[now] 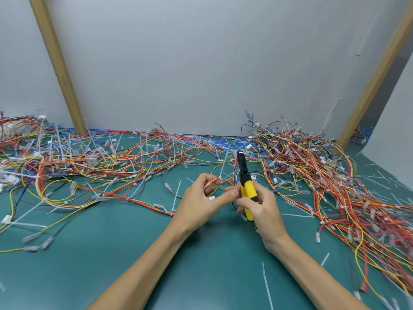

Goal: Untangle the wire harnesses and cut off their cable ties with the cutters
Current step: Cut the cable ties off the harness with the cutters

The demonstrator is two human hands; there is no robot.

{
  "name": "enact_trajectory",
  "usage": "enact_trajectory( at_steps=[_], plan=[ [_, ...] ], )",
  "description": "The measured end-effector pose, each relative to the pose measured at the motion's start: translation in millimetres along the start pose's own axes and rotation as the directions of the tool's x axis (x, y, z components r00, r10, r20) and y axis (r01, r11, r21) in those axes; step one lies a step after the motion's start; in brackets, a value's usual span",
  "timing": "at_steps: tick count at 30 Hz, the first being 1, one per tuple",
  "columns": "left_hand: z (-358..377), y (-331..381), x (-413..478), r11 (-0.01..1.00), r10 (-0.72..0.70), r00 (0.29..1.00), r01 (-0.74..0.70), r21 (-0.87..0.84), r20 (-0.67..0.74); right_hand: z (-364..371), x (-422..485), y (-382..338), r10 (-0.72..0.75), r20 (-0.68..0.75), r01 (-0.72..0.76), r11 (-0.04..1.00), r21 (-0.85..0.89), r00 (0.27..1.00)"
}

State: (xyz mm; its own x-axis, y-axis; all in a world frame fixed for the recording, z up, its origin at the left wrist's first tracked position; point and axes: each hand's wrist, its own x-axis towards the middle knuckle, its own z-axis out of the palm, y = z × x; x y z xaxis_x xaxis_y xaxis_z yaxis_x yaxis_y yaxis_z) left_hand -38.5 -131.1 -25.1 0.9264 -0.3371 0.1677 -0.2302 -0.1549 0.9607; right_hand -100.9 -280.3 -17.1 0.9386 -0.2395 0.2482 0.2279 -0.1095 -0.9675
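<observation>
Head view: at the far left a tangled pile (67,162) of red, yellow, blue and black wires spreads over the green mat (111,253), studded with clear connectors and white ties.

The left forearm comes in from the bottom edge and slants up and to the right. The left hand (201,204) is raised just above the mat, back toward the camera. Its fingers are curled round a small loop of red and yellow wires, the harness (215,181), and the thumb stretches right to touch the right hand's fingers. A white tie (222,173) stands up from the top of that loop, just beside the fingertips.

Immediately right of the loop are the cutters (245,182), held nearly upright with the black head pointing up and away. Whether the blades are parted I cannot tell.

The right hand (261,209) wraps the yellow handles, fingers curled across them from the right and the thumb behind. Its forearm runs down to the bottom right corner.

A cut tie (267,285) lies on the mat between the forearms. Farther right a second, denser heap (324,175) of wires trails toward the right edge.
</observation>
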Motion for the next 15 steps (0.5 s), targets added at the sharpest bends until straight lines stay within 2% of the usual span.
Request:
enact_trajectory(
  at_steps=[3,7,15],
  plan=[
    [2.0,-3.9,0.9,0.993,0.082,0.996,-0.078,0.094,-0.039,-4.4,3.0,-1.7,0.052,0.014,-0.053,0.995,0.079,0.999],
    [-2.9,-3.2,0.7,0.965,0.207,0.976,-0.192,0.181,-0.064,-7.9,6.1,-0.3,0.076,0.033,-0.079,0.992,0.101,0.997],
    [-5.5,-5.3,1.8,0.973,0.193,0.976,-0.177,0.149,-0.102,-5.8,5.0,0.4,0.078,-0.001,-0.078,0.995,0.055,0.997]
  ],
)
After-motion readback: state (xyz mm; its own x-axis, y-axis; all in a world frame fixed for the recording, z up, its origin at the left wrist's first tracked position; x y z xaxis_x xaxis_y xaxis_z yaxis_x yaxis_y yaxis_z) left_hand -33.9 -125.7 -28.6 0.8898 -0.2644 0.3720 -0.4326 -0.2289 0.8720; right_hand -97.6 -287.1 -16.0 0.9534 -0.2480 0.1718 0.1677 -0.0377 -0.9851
